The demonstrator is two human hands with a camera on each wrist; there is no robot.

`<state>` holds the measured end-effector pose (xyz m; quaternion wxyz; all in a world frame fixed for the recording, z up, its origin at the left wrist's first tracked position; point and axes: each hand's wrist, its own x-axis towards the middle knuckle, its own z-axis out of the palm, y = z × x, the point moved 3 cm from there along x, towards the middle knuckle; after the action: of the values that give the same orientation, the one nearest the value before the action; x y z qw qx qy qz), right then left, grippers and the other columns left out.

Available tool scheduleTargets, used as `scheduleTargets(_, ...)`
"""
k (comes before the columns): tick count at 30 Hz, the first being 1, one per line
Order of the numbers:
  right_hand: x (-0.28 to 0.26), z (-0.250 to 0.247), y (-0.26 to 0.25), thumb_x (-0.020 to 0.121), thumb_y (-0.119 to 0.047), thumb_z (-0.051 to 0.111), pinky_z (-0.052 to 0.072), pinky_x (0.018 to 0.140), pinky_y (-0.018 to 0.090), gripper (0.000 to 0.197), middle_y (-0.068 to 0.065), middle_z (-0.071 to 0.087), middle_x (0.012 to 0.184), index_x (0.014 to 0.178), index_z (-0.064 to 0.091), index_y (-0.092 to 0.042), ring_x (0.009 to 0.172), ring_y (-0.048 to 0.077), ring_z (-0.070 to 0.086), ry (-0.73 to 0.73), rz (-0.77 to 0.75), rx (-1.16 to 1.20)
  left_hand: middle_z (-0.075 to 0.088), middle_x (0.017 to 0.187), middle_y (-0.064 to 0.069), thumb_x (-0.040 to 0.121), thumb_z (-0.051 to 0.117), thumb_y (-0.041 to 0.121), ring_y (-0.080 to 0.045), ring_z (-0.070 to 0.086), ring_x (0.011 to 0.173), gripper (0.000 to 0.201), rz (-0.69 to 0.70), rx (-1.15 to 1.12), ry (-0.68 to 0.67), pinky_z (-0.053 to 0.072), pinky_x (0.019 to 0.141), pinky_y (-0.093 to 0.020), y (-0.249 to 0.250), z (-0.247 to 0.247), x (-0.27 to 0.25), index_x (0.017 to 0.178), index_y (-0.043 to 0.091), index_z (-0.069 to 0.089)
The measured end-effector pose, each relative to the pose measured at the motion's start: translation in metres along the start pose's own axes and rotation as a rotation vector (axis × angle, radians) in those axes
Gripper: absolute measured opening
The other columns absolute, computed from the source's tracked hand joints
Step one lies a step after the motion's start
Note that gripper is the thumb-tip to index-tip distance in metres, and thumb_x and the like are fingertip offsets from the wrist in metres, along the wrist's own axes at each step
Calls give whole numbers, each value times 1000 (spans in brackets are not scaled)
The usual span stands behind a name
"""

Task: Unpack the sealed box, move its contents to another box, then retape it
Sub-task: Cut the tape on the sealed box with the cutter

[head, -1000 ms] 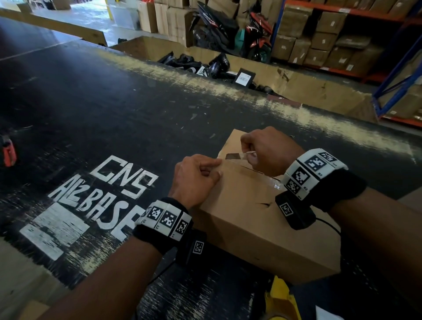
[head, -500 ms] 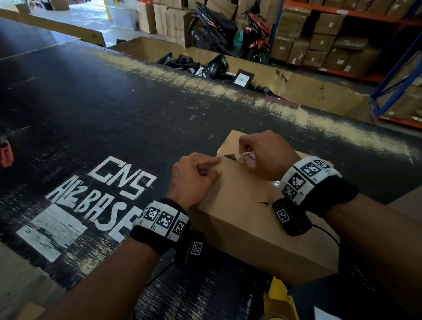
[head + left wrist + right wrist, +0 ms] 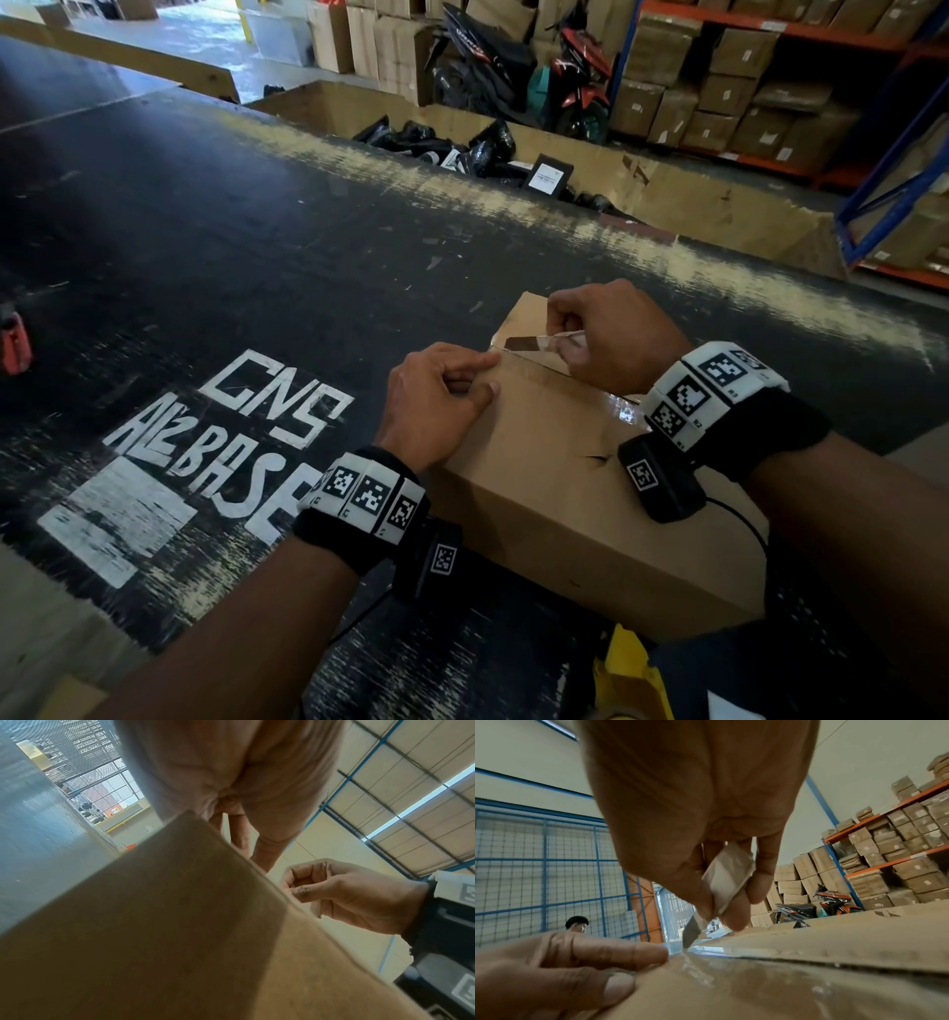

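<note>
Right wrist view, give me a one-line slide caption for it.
Right hand pinches a paper-wrapped blade at the taped seam of a cardboard box, left hand bracing beside it.

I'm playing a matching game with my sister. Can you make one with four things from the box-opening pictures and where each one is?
Things:
1. blade
2. left hand
3. cardboard box
4. red motorbike

Places:
A. parked by the shelves at the back
B. lying on the black table
C. pinched in the right hand, tip at the taped seam
D. pressing on the box top near the seam

Pairs: 1-C, 2-D, 3-B, 4-A
</note>
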<state>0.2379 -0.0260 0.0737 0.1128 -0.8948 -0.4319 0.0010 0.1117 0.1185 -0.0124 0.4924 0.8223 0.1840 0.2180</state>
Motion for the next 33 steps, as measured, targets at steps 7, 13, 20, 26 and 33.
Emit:
scheduleTargets(7,4,3,-9,83,-18,64,37,60,27,14,-4,63,73,74,57,-25,69,17,57,-31,-3,-14,69,115,16,84,82,21,3,67,94,32,6,7,-7,57,87,-14,0,0,0,115,30,77)
scheduleTargets(13,15,9,-27,85,-18,65,41,65,28,9,-4,64,79,80,61,-24,74,17,57,-21,-34,7,70,112,15,84,82,20,2,69,90,31,21,-6,0,59,86,-18,-1,0,0,113,29,78)
scheduleTargets(20,11,6,-7,83,-16,66,37,57,26,16,-9,56,74,73,58,-25,72,16,58,-116,8,-41,74,103,15,82,83,17,5,69,85,35,-28,-20,-18,58,82,-14,-2,-1,2,113,32,77)
scheduleTargets(26,-10,2,7,83,-14,64,55,66,38,10,-2,65,80,76,62,-21,74,18,61,-127,2,-88,74,108,13,80,85,25,0,69,89,38,-51,50,-57,60,86,-22,4,0,6,116,31,75)
scheduleTargets(33,-37,-5,30,86,-17,63,54,68,34,6,-4,68,83,84,67,-21,77,17,62,-127,28,-95,74,105,15,78,87,29,2,68,87,38,-44,102,-84,58,86,-19,9,-3,9,114,33,76)
